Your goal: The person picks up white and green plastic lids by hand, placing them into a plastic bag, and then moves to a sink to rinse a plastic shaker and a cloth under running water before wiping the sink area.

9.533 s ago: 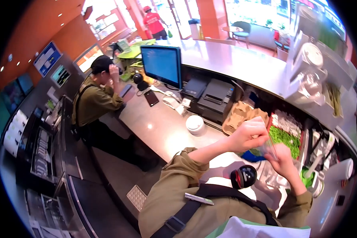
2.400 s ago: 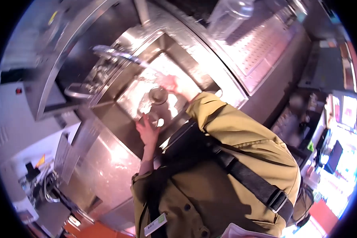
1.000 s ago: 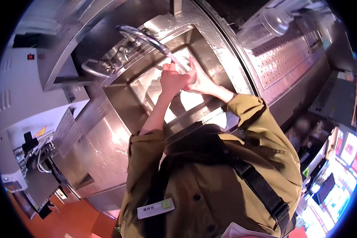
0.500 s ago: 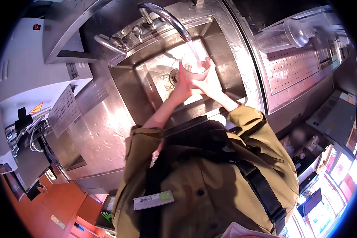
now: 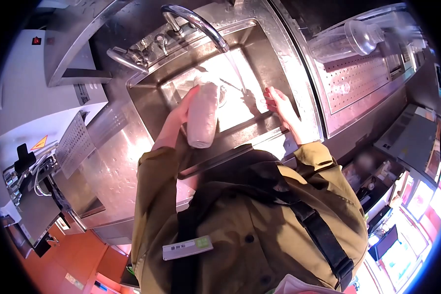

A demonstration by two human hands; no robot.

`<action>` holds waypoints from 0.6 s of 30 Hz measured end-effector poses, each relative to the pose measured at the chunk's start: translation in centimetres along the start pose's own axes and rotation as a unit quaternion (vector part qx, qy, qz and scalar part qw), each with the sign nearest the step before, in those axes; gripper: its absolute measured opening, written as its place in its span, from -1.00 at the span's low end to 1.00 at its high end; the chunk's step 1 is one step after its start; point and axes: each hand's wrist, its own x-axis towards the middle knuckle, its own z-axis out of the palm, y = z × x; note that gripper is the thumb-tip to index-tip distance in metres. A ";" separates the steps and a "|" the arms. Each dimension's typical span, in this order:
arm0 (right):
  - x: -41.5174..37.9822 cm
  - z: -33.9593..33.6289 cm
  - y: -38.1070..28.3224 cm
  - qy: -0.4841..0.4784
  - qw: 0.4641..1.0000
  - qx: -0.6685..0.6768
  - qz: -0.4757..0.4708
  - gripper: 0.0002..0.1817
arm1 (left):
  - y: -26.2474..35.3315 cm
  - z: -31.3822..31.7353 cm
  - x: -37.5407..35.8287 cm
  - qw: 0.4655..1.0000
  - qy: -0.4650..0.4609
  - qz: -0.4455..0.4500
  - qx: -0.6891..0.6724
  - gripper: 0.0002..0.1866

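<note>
A tall translucent cup lies tipped over the left part of the metal sink, its base toward me and its mouth toward the back. My left hand grips it from the left side. Over the right side of the basin, my right hand is away from the cup, its fingers curled near the running water; whether they hold anything is too small to tell. From the curved faucet a thin stream falls between the two hands.
A lever handle stands left of the faucet. On the right counter a clear container lies beside a perforated drain panel. A white machine and a perforated plate are at the left.
The cup was under the stream between both hands; now it is tipped to the left in my left hand. My right hand has let go of it and moved right.
</note>
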 end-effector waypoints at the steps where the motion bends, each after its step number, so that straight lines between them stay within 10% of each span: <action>1: 0.2 0.1 0.3 -0.008 1.000 0.018 0.017 -0.50 | -0.3 -0.2 -0.3 0.999 -0.011 0.006 -0.032 -0.40; 10: 6.1 5.0 0.8 -0.061 0.923 0.357 0.126 -0.73 | -3.3 -0.3 -2.3 0.981 0.042 0.187 -0.018 -0.40; 13: 7.8 5.3 2.1 -0.104 0.949 0.276 0.110 -0.79 | -2.9 0.7 0.4 0.981 0.115 0.157 -0.021 -0.34; 14: 8.3 5.4 2.5 -0.123 0.958 0.241 0.092 -0.80 | -3.4 0.0 3.0 0.912 0.316 0.214 0.149 -0.14; 18: 4.6 6.2 -0.2 0.024 0.995 0.051 -0.085 -0.28 | -5.8 8.2 5.8 0.542 0.354 0.500 0.575 -0.03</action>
